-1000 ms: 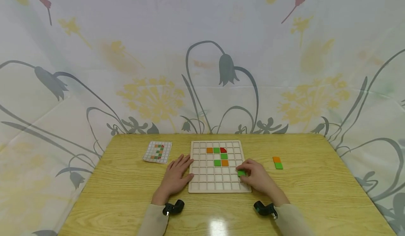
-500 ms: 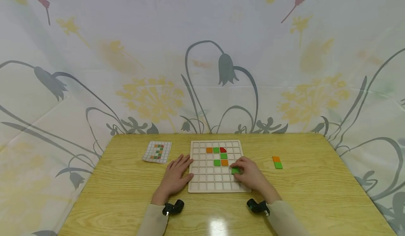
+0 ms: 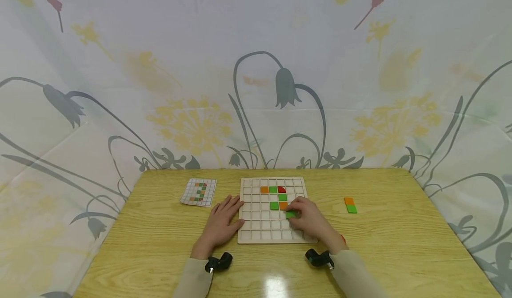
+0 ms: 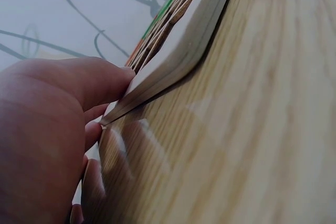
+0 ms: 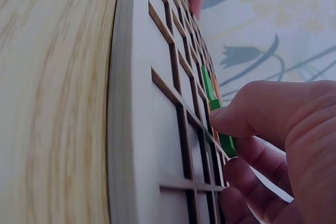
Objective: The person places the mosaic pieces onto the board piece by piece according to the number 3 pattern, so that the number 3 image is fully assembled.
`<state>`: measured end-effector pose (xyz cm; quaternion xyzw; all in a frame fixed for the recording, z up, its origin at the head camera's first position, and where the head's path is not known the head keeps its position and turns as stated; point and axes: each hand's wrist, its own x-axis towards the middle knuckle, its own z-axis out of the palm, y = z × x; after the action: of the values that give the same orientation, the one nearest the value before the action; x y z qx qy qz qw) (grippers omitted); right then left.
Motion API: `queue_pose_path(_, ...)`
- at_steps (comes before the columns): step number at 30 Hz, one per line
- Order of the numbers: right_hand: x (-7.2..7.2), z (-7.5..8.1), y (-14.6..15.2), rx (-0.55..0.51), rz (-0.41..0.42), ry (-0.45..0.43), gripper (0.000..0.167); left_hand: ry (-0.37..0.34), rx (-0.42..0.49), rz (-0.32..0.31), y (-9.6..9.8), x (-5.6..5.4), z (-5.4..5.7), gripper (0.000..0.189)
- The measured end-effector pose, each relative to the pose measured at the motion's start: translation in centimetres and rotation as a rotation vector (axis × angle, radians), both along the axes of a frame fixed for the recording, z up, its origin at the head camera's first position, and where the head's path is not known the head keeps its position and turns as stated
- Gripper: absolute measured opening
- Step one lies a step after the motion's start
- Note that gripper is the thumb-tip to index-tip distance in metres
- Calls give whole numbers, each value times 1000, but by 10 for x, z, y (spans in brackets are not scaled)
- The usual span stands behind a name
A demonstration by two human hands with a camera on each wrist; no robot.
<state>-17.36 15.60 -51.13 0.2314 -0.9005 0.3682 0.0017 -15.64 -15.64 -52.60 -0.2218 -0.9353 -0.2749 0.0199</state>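
A pale wooden grid board lies on the table. My right hand pinches a green square tile between thumb and fingers, close over the board's cells, right of its middle. Just above the tile in the head view is an orange tile set in the grid, with a green tile to its left. Farther up sit another green tile and a top row of orange, green and a red rounded piece. My left hand rests with fingers spread, its fingertips and thumb at the board's left edge.
A card printed with a coloured grid pattern lies left of the board. To the right, an orange tile and a green tile lie together on the wooden table. Something red peeks out beside the right wrist.
My right hand has moved left across the board with the green tile, from its right side to just below the orange tile. A red edge now shows beside the right wrist. The left hand stays put.
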Motion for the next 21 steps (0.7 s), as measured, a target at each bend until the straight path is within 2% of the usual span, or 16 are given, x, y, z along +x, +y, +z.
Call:
queue_pose_path(6,-2,0,-5,-8,19,17,18,2,-9,0,0,0,-2,56)
queue_pose_path(16,-2,-1,-8,4,53,-52,18,4,-3,-3,0,0,-1,56)
queue_pose_path(21,-2,-2,-9,-17,38,-75,18,6,0,-1,0,-1,-1,56)
